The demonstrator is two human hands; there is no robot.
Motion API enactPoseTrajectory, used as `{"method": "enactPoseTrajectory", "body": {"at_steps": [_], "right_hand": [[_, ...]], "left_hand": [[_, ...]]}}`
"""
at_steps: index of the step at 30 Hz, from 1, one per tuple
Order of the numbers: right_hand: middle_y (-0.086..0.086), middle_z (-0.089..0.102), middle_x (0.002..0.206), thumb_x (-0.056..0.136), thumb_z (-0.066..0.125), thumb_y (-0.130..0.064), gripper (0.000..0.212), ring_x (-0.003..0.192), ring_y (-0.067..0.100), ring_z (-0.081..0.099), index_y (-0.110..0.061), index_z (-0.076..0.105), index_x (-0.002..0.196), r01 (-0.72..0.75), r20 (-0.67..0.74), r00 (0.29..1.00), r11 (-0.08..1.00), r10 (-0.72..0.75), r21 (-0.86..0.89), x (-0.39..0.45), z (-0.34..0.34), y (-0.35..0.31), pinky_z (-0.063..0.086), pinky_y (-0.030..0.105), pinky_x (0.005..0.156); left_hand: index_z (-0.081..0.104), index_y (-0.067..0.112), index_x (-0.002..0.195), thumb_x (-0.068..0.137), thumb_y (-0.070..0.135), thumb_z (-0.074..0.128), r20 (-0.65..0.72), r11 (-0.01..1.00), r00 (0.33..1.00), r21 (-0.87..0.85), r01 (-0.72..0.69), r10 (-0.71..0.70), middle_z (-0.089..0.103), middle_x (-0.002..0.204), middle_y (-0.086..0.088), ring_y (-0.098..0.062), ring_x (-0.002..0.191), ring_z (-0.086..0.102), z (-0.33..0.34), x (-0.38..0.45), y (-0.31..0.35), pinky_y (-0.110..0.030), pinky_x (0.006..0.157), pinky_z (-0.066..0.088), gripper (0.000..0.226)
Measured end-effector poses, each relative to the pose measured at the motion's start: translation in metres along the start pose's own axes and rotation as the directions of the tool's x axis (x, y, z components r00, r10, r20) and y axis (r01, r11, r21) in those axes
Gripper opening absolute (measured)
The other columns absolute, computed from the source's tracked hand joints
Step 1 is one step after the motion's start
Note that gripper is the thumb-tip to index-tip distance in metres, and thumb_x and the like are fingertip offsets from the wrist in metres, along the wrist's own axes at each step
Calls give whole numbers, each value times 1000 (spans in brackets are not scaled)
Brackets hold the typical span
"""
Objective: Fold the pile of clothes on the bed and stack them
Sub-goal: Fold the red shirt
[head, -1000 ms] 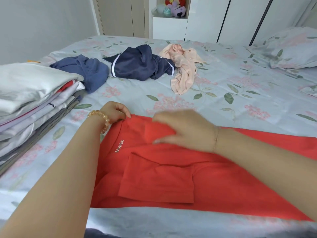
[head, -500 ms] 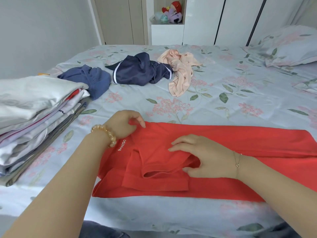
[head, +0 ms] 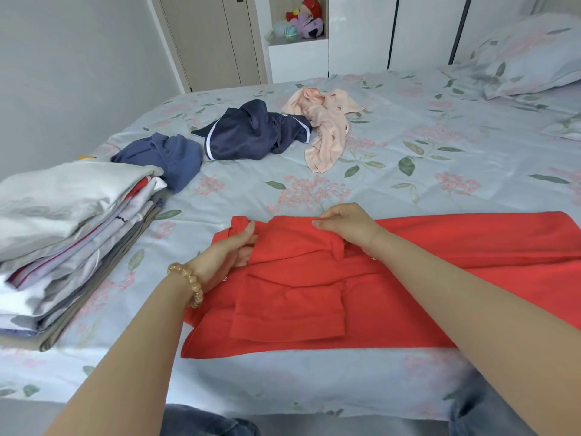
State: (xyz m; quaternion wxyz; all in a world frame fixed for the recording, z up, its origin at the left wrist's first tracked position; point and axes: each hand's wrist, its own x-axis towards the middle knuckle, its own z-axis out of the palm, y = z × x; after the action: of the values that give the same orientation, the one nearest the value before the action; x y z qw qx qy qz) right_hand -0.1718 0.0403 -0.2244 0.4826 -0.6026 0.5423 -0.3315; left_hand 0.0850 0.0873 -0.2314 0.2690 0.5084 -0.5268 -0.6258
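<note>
A red T-shirt (head: pixel 408 278) lies lengthwise across the near part of the bed, both sleeves folded in. My left hand (head: pixel 226 256), with a bead bracelet on the wrist, grips the shirt's collar end with fingers tucked under the cloth. My right hand (head: pixel 345 226) pinches the far shoulder edge of the same end, which is lifted and bunched. A stack of folded clothes (head: pixel 63 234) sits at the left. Three unfolded garments lie farther back: a blue one (head: pixel 166 155), navy shorts with white stripes (head: pixel 251 133) and a peach one (head: pixel 323 130).
The floral bed sheet (head: pixel 440 158) covers the bed. A pillow (head: pixel 518 55) lies at the far right. Wardrobe doors and a shelf niche with plush toys (head: pixel 303 20) stand behind the bed. The bed's near edge runs along the bottom of the view.
My right hand left the folded sleeve and moved up to the shirt's far shoulder edge. My left hand slid under the collar end. Both now lift that end.
</note>
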Motion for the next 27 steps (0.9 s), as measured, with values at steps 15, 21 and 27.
{"method": "enactPoseTrajectory", "body": {"at_steps": [15,21,27], "right_hand": [[9,43,130,83,76,-24,75,115,18,49,-18,34,146,179,13,980,850,-199,-495,6,-7,17,39,26,99],[5,41,145,95,57,-35,43,131,25,39,-15,55,133,340,48,871,529,-489,-778,-22,-4,13,38,41,104],[-2,8,163,106,33,-18,52,151,16,-2,-25,17,155,488,468,867,483,-171,-727,-45,-14,41,1,31,122]], "left_hand": [[51,22,84,88,21,67,-331,690,893,723,34,304,50,61,8,-8,59,47,25,5,3,-21,58,34,16],[56,17,123,85,24,64,-352,511,707,859,-16,614,56,113,-4,-24,109,50,43,9,17,-39,95,42,39],[-3,54,147,96,63,16,-287,276,958,921,275,3,-10,162,8,-23,149,-11,32,30,-17,-54,116,-11,55]]}}
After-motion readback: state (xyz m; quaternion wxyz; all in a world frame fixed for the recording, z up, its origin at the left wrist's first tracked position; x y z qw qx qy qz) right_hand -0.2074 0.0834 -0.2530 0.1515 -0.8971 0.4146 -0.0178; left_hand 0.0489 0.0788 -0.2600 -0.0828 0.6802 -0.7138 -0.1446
